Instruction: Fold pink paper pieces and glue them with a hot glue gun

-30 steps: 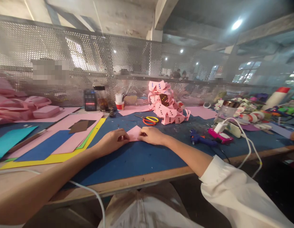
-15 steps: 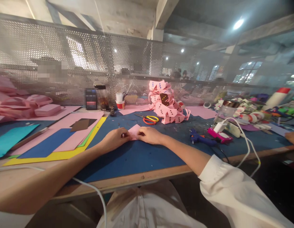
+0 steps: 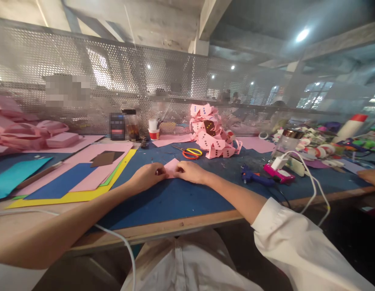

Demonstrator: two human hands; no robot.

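Note:
A small pink paper piece [image 3: 172, 166] lies on the blue mat [image 3: 181, 198] in the middle of the table. My left hand [image 3: 147, 176] pinches its left edge with curled fingers. My right hand [image 3: 189, 172] pinches its right edge, fingers closed on the paper. Both forearms stretch forward from the near table edge; the right one wears a white sleeve [image 3: 296, 246].
Scissors [image 3: 190, 152] and a heap of pink cut-outs [image 3: 211, 135] lie behind the hands. A glue gun [image 3: 255, 176], power strip [image 3: 292, 163] and white cable [image 3: 314, 186] sit right. Coloured sheets [image 3: 72, 178] lie left. Another person's hand [image 3: 371, 176] rests at far right.
Both hands stay on the pink piece, shifting only slightly. The view has drifted a little.

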